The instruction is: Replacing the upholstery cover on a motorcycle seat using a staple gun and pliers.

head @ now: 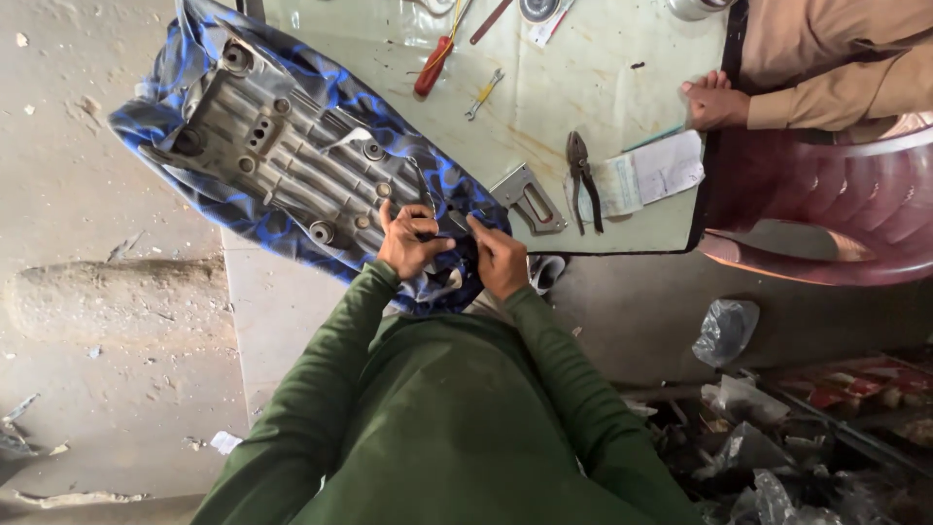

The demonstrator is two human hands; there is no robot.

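Note:
An upturned motorcycle seat (282,156) lies across the table's left edge, its grey ribbed plastic base facing up and a blue-and-black patterned cover (155,117) wrapped round its rim. My left hand (408,240) and my right hand (499,258) are both at the seat's near end, pinching the cover's edge there. A small dark object sits between my fingers; I cannot tell what it is. Both my sleeves are green.
On the pale green table (583,87) lie pliers (581,175), a metal bracket (530,199), a small spanner (483,94), a red-handled screwdriver (432,66) and papers (646,175). Another person's hand (714,102) rests at the table's right edge, beside a maroon plastic chair (826,214). Plastic bags and clutter lie on the floor at right.

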